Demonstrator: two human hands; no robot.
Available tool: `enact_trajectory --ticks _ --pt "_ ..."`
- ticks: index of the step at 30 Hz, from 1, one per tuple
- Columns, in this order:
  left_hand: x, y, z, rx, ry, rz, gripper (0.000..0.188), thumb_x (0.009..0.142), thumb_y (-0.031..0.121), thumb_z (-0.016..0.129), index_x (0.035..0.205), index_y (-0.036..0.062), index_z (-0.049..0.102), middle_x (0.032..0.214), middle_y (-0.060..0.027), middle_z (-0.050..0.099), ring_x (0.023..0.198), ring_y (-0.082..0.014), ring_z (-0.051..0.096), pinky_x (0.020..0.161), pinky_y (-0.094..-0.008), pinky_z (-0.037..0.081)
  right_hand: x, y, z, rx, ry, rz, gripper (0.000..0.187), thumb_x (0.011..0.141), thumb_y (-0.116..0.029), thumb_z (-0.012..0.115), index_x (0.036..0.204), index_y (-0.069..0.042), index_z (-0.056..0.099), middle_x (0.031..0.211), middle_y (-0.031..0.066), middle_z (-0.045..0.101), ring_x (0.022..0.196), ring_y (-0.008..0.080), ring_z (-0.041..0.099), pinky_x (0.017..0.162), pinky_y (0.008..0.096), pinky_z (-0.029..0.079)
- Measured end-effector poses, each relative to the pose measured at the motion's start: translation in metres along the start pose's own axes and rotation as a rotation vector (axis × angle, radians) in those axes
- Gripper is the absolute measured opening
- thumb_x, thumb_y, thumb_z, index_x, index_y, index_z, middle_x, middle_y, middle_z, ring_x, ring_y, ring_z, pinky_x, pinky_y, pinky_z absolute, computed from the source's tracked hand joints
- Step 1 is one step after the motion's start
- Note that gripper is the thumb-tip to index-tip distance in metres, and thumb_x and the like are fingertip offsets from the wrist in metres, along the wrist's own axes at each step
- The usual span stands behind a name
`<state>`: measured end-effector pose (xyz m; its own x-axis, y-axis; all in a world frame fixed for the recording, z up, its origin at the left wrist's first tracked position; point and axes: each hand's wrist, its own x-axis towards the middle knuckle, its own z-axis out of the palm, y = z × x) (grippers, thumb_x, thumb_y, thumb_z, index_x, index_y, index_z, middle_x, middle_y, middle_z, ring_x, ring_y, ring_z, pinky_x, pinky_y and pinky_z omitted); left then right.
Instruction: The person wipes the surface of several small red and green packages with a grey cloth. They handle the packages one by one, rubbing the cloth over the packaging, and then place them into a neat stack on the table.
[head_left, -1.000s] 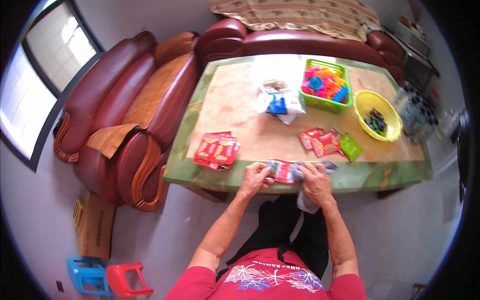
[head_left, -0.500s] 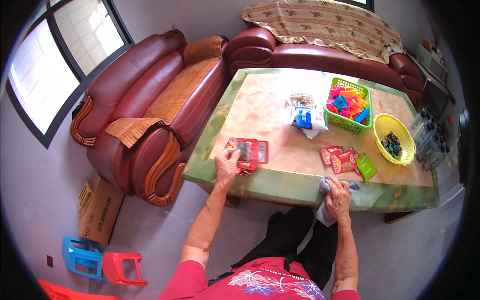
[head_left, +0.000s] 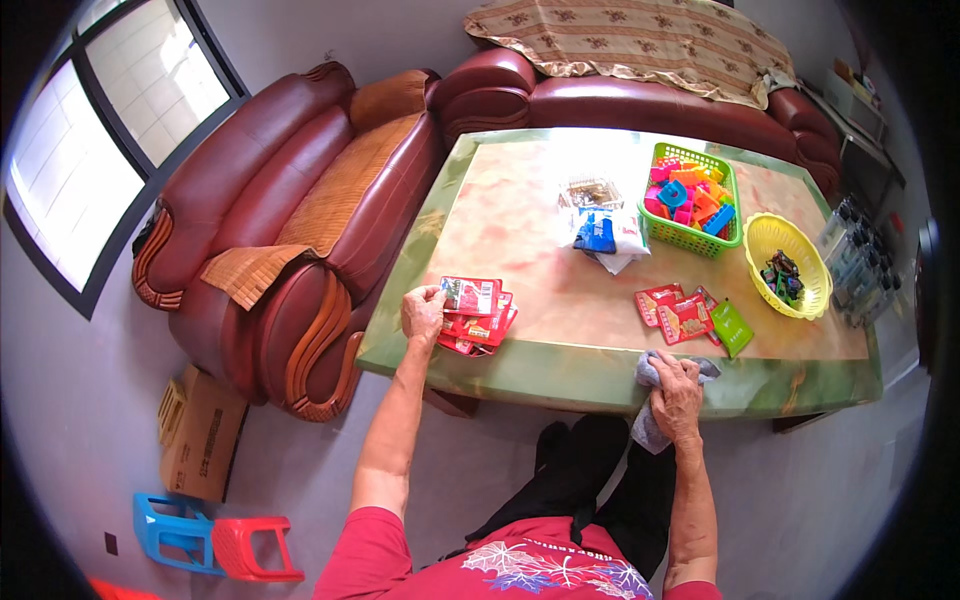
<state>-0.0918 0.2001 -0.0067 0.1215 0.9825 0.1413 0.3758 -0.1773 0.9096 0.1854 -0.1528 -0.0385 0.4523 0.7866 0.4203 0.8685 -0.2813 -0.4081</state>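
Note:
My left hand (head_left: 423, 312) is closed at the table's near left, its thumb and fingers pinching the edge of a flat red packet (head_left: 471, 295). That packet lies over or just above a loose pile of similar red packets (head_left: 487, 328). At the near edge, my right hand (head_left: 677, 395) is wrapped round a crumpled grey cloth (head_left: 652, 428), which hangs partly over the rim. Just beyond it rest several more red packets (head_left: 685, 320), overlapping, with a green packet (head_left: 733, 329) against their right side.
On the marbled table (head_left: 560, 372) stand a green basket (head_left: 697, 240) of colourful plastic blocks, a yellow basket (head_left: 813, 262) with small dark items, and blue-white bags (head_left: 600, 233). Dark-topped bottles (head_left: 860, 265) crowd the right end. Leather sofas (head_left: 270, 170) flank the table; stools (head_left: 255, 547) stand lower left.
My left hand has shifted left with its packet, which now shows a printed red face instead of a greyish one. My right hand stays on the cloth. The whole view has turned slightly.

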Motion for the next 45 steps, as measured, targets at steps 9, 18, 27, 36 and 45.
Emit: enact_trajectory --ticks 9,18,27,36,45 --pt "0.000 0.001 0.006 0.634 0.244 0.112 0.023 0.078 0.026 0.076 0.098 0.0162 0.072 0.095 -0.0036 0.068 0.095 -0.0277 0.060 0.083 -0.0420 0.050 0.001 -0.004 -0.003 0.020 0.011 0.017 0.052 0.068 -0.006 0.062 0.120 -0.014 0.064 0.130 0.0009 0.061 0.113 0.0292 0.049 0.095 0.0429 0.041" --pt "-0.074 0.072 0.084 0.549 0.096 0.794 0.019 0.077 0.016 0.076 0.094 0.0121 0.070 0.103 -0.0079 0.061 0.101 -0.0288 0.054 0.090 -0.0413 0.044 -0.001 -0.004 -0.001 0.039 0.031 0.044 0.048 0.069 -0.012 0.064 0.117 -0.016 0.065 0.129 0.0000 0.061 0.113 0.0295 0.052 0.095 0.0442 0.042" --pt "-0.144 0.077 0.215 0.484 -0.460 1.076 0.040 0.086 0.021 0.063 0.124 0.0090 0.060 0.130 -0.0083 0.055 0.120 -0.0311 0.049 0.099 -0.0430 0.040 -0.002 -0.005 -0.002 0.067 0.137 0.009 0.044 0.067 -0.016 0.066 0.111 -0.018 0.068 0.121 -0.0012 0.065 0.108 0.0268 0.055 0.092 0.0438 0.042" --pt "-0.162 0.072 0.182 0.640 -0.483 0.983 0.053 0.086 0.036 0.066 0.130 0.0075 0.055 0.136 -0.0081 0.053 0.124 -0.0327 0.045 0.102 -0.0454 0.035 -0.002 -0.005 -0.003 0.081 0.153 0.002 0.043 0.068 -0.016 0.067 0.111 -0.017 0.068 0.120 0.0002 0.065 0.107 0.0284 0.055 0.093 0.0436 0.042" --pt "-0.212 0.035 0.081 0.681 -0.452 0.925 0.058 0.084 0.037 0.070 0.130 0.0068 0.054 0.138 -0.0093 0.049 0.128 -0.0325 0.043 0.104 -0.0454 0.034 -0.003 -0.003 0.000 0.111 0.197 0.029 0.044 0.069 -0.013 0.069 0.113 -0.015 0.067 0.115 0.0035 0.066 0.107 0.0281 0.056 0.092 0.0441 0.043"
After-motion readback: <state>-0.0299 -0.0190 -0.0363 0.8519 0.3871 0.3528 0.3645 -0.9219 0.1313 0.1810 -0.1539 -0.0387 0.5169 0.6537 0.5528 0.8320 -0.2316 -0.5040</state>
